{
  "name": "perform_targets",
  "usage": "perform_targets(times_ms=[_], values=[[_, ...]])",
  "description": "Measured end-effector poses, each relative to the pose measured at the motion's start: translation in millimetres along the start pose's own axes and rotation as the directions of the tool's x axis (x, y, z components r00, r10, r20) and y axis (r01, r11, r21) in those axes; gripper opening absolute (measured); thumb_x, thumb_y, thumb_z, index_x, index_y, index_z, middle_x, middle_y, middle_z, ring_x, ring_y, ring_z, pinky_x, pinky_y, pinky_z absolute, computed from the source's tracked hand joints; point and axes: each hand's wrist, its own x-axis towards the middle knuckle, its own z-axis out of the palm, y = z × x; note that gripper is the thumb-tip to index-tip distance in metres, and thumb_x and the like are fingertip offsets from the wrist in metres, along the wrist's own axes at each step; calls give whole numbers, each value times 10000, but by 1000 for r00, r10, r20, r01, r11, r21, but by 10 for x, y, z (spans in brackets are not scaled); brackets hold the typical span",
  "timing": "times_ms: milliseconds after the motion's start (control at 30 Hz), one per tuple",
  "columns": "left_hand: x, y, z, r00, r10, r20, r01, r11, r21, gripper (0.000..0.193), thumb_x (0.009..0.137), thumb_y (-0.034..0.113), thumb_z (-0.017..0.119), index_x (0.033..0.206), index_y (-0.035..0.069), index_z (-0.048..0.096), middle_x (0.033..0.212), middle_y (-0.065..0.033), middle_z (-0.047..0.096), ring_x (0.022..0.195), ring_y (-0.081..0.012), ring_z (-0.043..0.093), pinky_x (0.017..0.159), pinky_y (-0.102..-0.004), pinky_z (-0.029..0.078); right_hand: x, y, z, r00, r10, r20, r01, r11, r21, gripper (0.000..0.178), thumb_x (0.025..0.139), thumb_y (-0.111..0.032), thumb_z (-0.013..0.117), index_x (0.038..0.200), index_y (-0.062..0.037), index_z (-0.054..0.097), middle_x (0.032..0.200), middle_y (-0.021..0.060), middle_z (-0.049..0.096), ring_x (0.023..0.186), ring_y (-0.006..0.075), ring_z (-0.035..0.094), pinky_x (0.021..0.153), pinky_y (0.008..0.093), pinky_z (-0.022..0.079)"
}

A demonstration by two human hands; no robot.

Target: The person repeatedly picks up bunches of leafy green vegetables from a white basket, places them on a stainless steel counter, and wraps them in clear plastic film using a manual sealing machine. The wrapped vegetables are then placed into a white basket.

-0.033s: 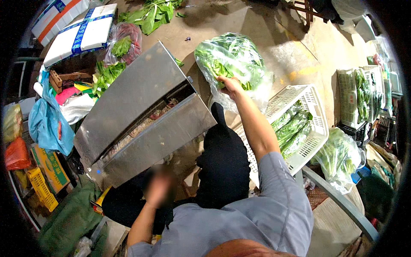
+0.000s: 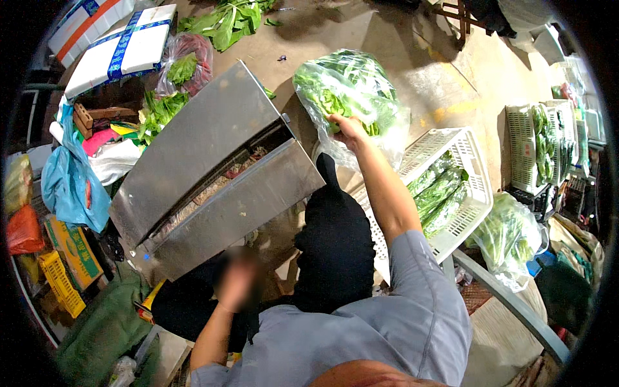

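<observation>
A clear plastic bag (image 2: 389, 138) stuffed with leafy greens (image 2: 358, 77) stands on the floor ahead of me. My right hand (image 2: 349, 131) reaches to the mouth of this bag, its fingers and thumb closed around some of the leaves. My left hand (image 2: 238, 280) rests low over my black-clad left leg; a blur smears its fingers, so whatever it holds is hidden. Between my left hand and the bag slants a grey metal stand (image 2: 209, 142) with a long slot, and dirty, fibrous-looking scraps show inside it.
To my right, a white slatted crate (image 2: 478, 193) holds long green leaves, with another bag of greens (image 2: 509, 235) beyond it. More crates (image 2: 523, 151) stand farther right. Leftward are white foam boxes (image 2: 122, 51), a blue plastic bag (image 2: 74, 187) and a yellow basket (image 2: 61, 284). Loose greens (image 2: 225, 26) lie ahead.
</observation>
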Motion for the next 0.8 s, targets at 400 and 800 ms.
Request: perform_targets(times_ms=[400, 800], values=[[90, 222, -73, 966, 141, -216, -83, 963, 256, 152, 983, 61, 558, 1098, 13, 646, 975, -159, 620, 862, -272, 618, 752, -386, 519, -1003, -107, -725, 997, 56, 52, -71, 922, 380, 462, 917, -216, 755, 1264, 7, 547, 1157, 178, 624, 912, 320, 699, 815, 361, 637], [94, 742, -705, 975, -82, -207, -49, 826, -561, 268, 1057, 142, 498, 1286, 36, 589, 1164, -115, 634, 1062, -234, 619, 918, -343, 505, -2512, 357, -1581, 996, 83, -16, -66, 888, 455, 442, 937, -294, 725, 1267, -34, 588, 1156, 193, 671, 969, 310, 713, 844, 348, 641]])
